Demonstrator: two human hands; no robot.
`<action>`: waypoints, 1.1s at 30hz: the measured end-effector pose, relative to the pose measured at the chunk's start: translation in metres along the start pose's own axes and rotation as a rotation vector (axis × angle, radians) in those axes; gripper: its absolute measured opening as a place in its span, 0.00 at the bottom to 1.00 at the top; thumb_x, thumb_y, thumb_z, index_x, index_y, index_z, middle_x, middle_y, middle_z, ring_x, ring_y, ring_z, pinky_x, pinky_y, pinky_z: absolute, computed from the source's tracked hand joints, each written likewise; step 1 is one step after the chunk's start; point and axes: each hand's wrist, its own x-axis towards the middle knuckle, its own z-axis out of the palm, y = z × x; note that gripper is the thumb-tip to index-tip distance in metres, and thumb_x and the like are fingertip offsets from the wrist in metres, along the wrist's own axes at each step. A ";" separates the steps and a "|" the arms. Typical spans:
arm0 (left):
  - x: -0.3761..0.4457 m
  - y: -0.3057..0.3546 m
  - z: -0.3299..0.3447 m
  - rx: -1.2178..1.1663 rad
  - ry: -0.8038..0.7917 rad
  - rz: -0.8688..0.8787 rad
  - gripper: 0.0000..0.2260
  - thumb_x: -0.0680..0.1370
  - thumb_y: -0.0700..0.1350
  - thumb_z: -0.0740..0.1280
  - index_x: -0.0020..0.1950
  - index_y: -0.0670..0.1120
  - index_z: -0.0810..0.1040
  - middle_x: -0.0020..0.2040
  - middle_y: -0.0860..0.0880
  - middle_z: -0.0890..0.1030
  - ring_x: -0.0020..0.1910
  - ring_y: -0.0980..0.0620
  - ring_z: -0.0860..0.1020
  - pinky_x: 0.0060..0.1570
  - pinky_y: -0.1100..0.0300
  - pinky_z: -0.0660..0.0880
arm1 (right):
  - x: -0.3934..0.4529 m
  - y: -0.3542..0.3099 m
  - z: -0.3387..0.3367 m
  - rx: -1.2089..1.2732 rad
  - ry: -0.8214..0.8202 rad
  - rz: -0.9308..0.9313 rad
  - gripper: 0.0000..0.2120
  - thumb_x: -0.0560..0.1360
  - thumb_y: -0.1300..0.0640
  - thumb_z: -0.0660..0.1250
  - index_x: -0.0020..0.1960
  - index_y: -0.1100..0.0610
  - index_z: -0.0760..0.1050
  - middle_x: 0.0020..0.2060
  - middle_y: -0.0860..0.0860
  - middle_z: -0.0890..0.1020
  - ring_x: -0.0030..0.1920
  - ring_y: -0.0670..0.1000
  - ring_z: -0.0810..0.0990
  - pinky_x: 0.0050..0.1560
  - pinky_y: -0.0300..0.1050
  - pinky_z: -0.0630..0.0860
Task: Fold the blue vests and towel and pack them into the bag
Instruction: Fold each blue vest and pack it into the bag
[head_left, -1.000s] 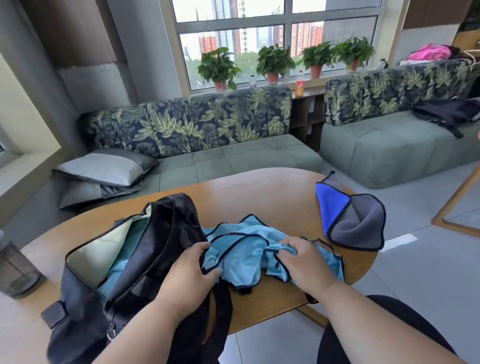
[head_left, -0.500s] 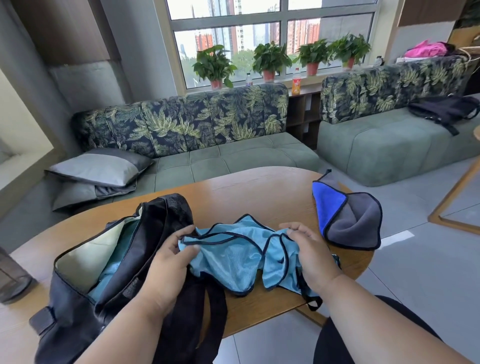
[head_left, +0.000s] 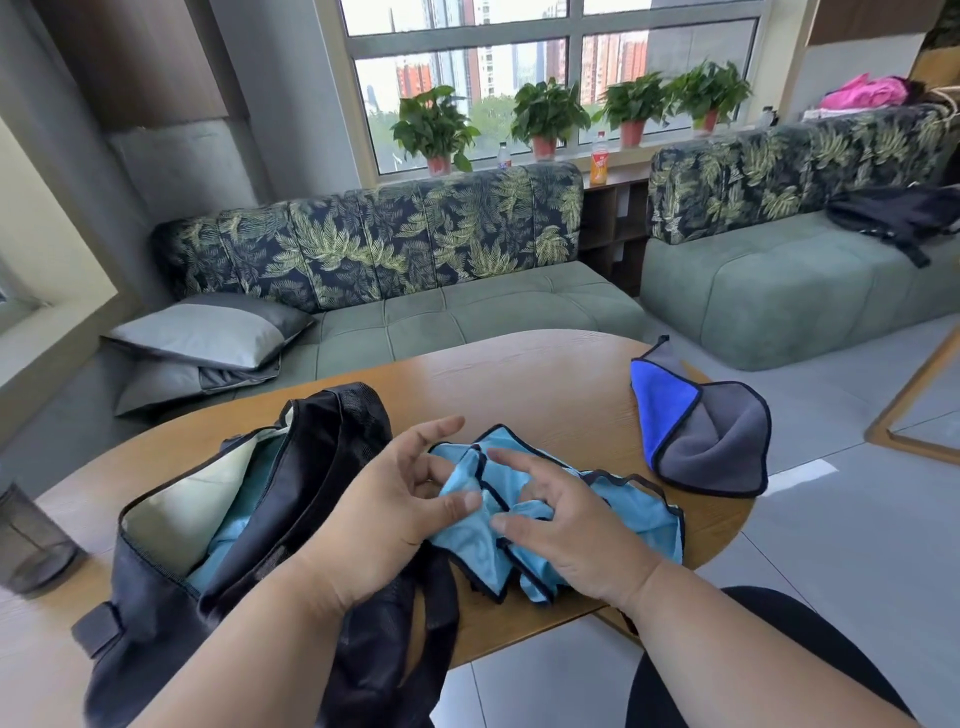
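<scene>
Vest (head_left: 545, 525), light blue with dark trim, bunched on the near table edge, long axis left to right; left hand (head_left: 395, 512) pinches its left end, right hand (head_left: 566, 530) grips the middle. Bag (head_left: 218, 530) gapes just left, nearer the left hand. Towel (head_left: 701, 436) far right on the wooden table (head_left: 519, 379); sofa (head_left: 441, 301) beyond

A rounded wooden table (head_left: 545, 379) carries an open black bag (head_left: 291, 499), a crumpled blue vest (head_left: 618, 499) and a blue-grey towel (head_left: 711, 441).
</scene>
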 end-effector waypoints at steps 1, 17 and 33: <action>-0.001 0.002 0.003 -0.017 -0.029 0.005 0.34 0.68 0.39 0.80 0.72 0.51 0.74 0.46 0.44 0.82 0.45 0.46 0.81 0.49 0.55 0.81 | 0.000 -0.002 0.003 0.013 -0.020 0.005 0.27 0.75 0.44 0.77 0.71 0.31 0.73 0.66 0.36 0.80 0.68 0.41 0.76 0.69 0.42 0.74; -0.012 0.012 -0.010 0.495 0.108 0.058 0.29 0.73 0.33 0.78 0.66 0.59 0.79 0.49 0.52 0.85 0.42 0.55 0.83 0.50 0.59 0.83 | -0.003 -0.009 -0.005 0.093 0.245 -0.039 0.05 0.80 0.58 0.72 0.47 0.50 0.82 0.39 0.38 0.81 0.43 0.39 0.79 0.49 0.32 0.73; -0.013 0.006 -0.011 0.446 0.123 0.109 0.25 0.76 0.32 0.74 0.60 0.62 0.82 0.50 0.48 0.85 0.46 0.45 0.83 0.55 0.48 0.82 | -0.005 -0.025 0.005 0.674 0.090 0.078 0.05 0.75 0.53 0.77 0.47 0.55 0.88 0.50 0.60 0.88 0.52 0.57 0.86 0.59 0.52 0.81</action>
